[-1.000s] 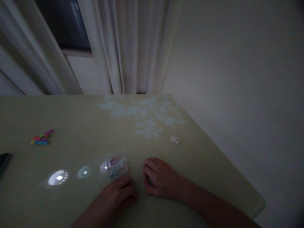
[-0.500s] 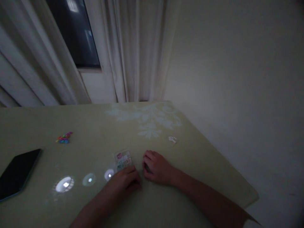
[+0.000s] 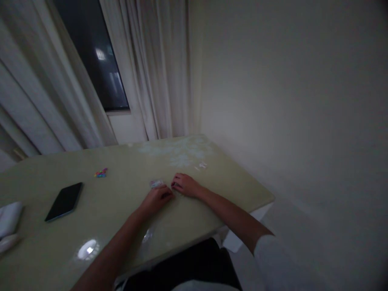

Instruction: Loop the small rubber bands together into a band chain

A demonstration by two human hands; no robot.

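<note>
My left hand [image 3: 157, 199] rests low over the table with its fingers curled together. Just beyond it lies a small clear compartment box [image 3: 157, 183] with pink and greenish bits inside, partly covered by that hand. Facing it, my right hand [image 3: 185, 185] is on the table with bent, closed fingers. The two hands' fingertips nearly meet, a little to the right of the box. Whatever they pinch is hidden or too small to make out. A few small white pieces [image 3: 202, 165] lie past my right hand.
A little pile of bright coloured pieces [image 3: 101, 173] sits to the left on the pale table [image 3: 127, 169]. Nearer are a black tablet or phone [image 3: 64, 201] and a white object [image 3: 10, 218] at the left edge. Curtains [image 3: 151, 72] and a wall stand behind.
The view has tilted and pulled back, so the table's front edge and my lap now show. Both hands stay close together beside the box, fingers still curled.
</note>
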